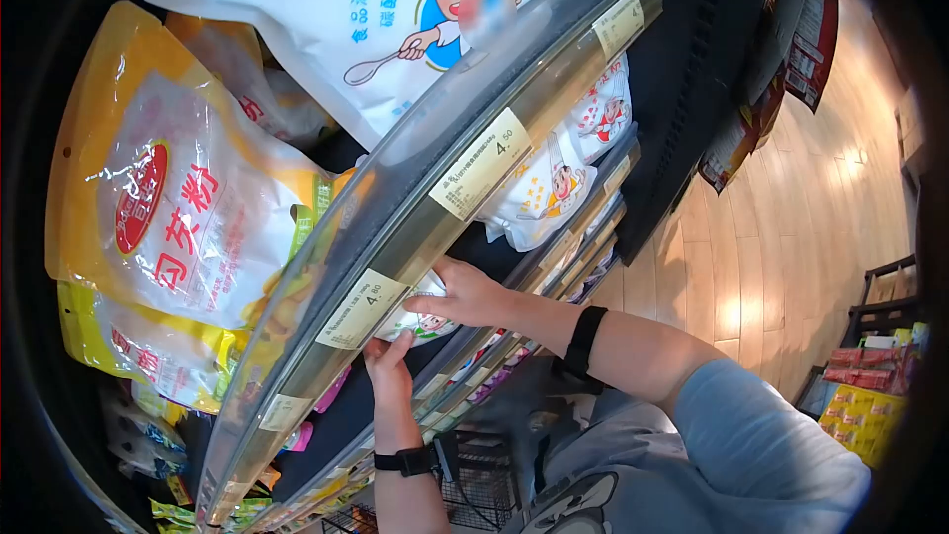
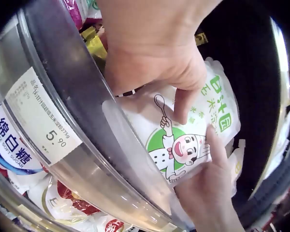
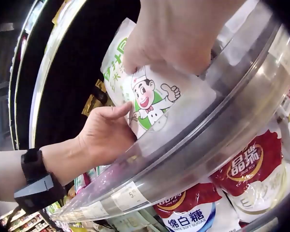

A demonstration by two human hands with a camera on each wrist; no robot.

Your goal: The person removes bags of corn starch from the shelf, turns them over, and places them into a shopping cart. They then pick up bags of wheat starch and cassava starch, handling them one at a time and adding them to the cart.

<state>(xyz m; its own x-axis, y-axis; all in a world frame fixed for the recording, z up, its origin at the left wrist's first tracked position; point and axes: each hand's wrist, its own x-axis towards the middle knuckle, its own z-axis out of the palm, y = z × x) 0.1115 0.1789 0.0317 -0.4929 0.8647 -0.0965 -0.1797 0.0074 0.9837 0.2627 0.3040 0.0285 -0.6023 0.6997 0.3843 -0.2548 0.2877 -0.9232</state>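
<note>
In the head view my left hand (image 1: 389, 368) and right hand (image 1: 467, 295) grip a small white bag (image 1: 431, 312) from opposite sides, behind the clear shelf lip. The left wrist view shows the bag (image 2: 183, 145) with green lettering and a cartoon chef; a digit of my left hand (image 2: 152, 60) presses its front, and my right hand's (image 2: 208, 191) thumb lies on it too. From the right wrist, my left hand (image 3: 106, 135) holds the bag's (image 3: 150, 96) lower edge and my right hand (image 3: 179, 36) its upper part. The fingers behind the bag are hidden.
A curved clear shelf edge (image 1: 415, 227) with price tags runs diagonally before the hands. Large yellow-and-white bags (image 1: 213, 227) sit on the shelf at left, and other white bags (image 1: 554, 183) on the lower shelf. Wooden floor (image 1: 751, 247) and a rack of goods (image 1: 870, 386) are at right.
</note>
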